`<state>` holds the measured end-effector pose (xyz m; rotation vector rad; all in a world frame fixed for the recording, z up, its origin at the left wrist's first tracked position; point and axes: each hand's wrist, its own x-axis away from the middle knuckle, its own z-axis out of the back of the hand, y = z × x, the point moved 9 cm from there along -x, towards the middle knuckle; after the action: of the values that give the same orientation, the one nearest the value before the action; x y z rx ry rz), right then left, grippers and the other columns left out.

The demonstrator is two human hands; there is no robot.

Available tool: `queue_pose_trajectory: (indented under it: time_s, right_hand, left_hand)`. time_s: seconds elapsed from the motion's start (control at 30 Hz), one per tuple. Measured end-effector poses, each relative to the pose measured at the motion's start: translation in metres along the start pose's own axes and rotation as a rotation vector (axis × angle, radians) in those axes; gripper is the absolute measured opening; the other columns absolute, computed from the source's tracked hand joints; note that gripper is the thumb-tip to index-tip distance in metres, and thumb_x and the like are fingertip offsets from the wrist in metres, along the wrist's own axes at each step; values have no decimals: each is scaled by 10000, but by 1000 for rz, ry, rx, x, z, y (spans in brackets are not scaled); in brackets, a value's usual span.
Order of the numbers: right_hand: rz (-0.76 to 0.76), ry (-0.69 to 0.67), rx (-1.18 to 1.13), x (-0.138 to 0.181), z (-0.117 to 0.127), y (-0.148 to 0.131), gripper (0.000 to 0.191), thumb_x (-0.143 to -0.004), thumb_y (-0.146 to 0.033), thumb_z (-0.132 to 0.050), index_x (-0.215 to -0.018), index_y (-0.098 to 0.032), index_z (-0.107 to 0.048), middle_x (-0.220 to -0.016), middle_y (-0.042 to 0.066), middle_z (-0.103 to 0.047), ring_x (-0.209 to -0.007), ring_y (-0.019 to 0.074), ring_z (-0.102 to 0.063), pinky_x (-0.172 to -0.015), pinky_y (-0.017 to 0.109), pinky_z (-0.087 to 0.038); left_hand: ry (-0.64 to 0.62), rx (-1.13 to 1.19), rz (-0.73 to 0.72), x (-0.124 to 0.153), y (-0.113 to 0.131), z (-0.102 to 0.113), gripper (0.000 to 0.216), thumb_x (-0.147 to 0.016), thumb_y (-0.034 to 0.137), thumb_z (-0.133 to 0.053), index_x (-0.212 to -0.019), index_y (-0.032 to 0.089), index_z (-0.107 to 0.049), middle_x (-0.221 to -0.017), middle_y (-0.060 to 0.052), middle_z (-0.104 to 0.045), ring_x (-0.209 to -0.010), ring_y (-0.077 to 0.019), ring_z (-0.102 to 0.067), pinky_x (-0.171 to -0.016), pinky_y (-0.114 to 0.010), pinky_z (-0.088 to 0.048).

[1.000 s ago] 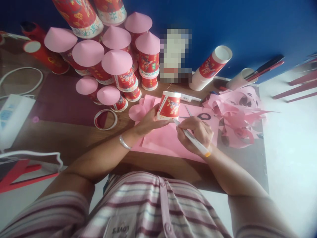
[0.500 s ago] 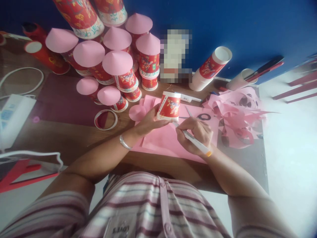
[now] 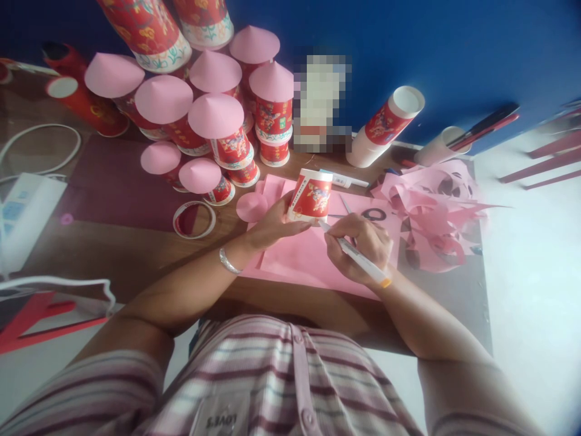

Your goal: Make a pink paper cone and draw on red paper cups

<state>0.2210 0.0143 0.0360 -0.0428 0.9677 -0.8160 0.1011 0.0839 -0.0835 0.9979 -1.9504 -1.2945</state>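
Over pink ppr (image 3: 295, 263), LH (image 3: 276, 223) holds cup (image 3: 312, 195), RH (image 3: 359, 241) pen (image 3: 367, 264).

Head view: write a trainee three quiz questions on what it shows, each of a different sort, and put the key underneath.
1. Which hand holds a cup?
2. True or false: the right hand grips a pen.
3. Fill in the missing word: the scissors lie on pink ____.

Key
1. The left hand.
2. True.
3. Paper.
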Motion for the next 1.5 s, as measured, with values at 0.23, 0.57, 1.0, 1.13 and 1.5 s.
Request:
queue_pose_trajectory:
  time_s: [0.23, 0.57, 1.0, 1.13, 1.5]
  right_hand:
    - [19, -12, 27, -2, -1, -1, 177, -905, -107, -629, -929, -247, -524, -679, -51, -624, -533, 107, -577, -510, 242, -474]
    - [41, -21, -3, -1, -3, -1, 186, -905, -102, -643, -953, -242, -529, -695, -37, -638, -548, 121, -605, -514, 252, -478]
    - [26, 7, 50, -3, 1, -1, 196, -878, -101, -644, -926, -250, -526, -679, -52, -637, -523, 117, -585, -483, 248, -449]
    - [29, 4, 34, -3, 1, -1, 196, -871, -89, -638, -919, -245, -529, -672, -50, -632, -517, 119, -575, -492, 252, -456]
    - [76, 7, 56, -2, 1, -5, 194, -880, -88, -637, -912, -248, -534, -662, -47, -643, -546, 130, -639, -492, 260, -501]
  left_hand:
    - [-17, 11, -10, -1, -5, 2, 618, -779, 391, -877, -1312, 236, -604, -1293, -101, -701, -1242, -315, -661, -1080, -522, -516]
    - [9, -26, 26, 0, -6, 3, 643, -770, 419, -878, -1319, 241, -595, -1300, -101, -682, -1249, -319, -647, -1094, -540, -496]
    - [-32, -7, -3, 1, -5, 2, 640, -785, 399, -865, -1340, 239, -589, -1324, -117, -698, -1277, -339, -650, -1104, -557, -494]
    - [-16, 3, 7, 0, -7, 3, 652, -759, 398, -887, -1318, 231, -595, -1316, -120, -698, -1259, -342, -657, -1090, -559, -501]
    - [8, -47, 25, 0, -7, 5, 677, -762, 395, -888, -1334, 219, -570, -1306, -113, -689, -1256, -329, -648, -1076, -525, -516]
